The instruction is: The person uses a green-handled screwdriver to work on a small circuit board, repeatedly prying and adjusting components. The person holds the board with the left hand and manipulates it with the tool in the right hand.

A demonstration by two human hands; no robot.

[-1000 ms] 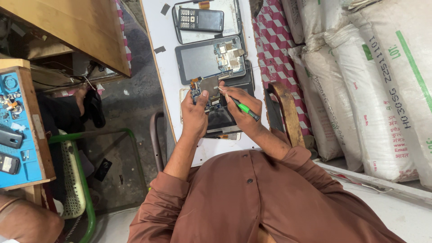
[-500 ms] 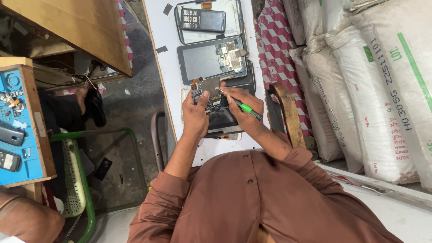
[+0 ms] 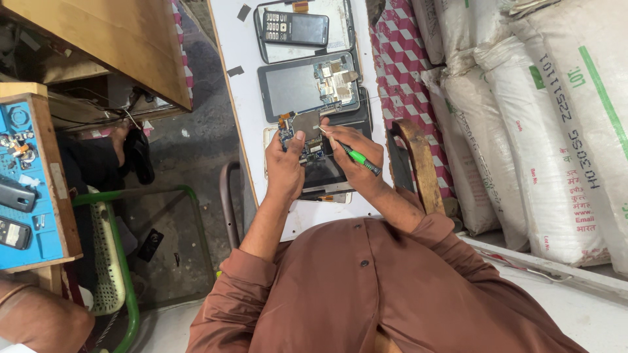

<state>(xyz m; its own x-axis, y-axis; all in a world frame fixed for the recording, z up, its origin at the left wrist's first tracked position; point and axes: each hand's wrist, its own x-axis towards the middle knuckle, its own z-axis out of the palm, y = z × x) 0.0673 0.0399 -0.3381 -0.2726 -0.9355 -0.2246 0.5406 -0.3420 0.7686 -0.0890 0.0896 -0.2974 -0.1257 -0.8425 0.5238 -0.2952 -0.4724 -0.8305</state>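
— What do the hands have?

— The left hand (image 3: 286, 163) has its fingers curled around a small circuit board (image 3: 299, 131), thumb pressed on its metal shield. The right hand (image 3: 356, 153) has its fingers closed in a pen grip on a green-handled screwdriver (image 3: 350, 155), whose tip meets the board's upper right corner.

— Where is the board?

— Lifted just over an opened tablet (image 3: 324, 173) lying near the front of the narrow white surface (image 3: 245, 78).

— How much room is around it?

— Little. A second opened tablet (image 3: 294, 88), its electronics showing, lies just beyond the board, nearly touching it. Farther back, a dark keypad phone (image 3: 296, 28) rests on a pale panel (image 3: 337, 19). The tablets fill most of the surface's width; only a bare strip runs along the left edge, with a small dark scrap (image 3: 235, 70) on it.

— And past the edges?

— Right, a checked cloth (image 3: 399, 62), a wooden chair arm (image 3: 418, 157), then stacked white sacks (image 3: 523, 117) close by. Left, the floor drops open toward a green-framed chair (image 3: 121, 261) and a blue tool mat (image 3: 23, 189).
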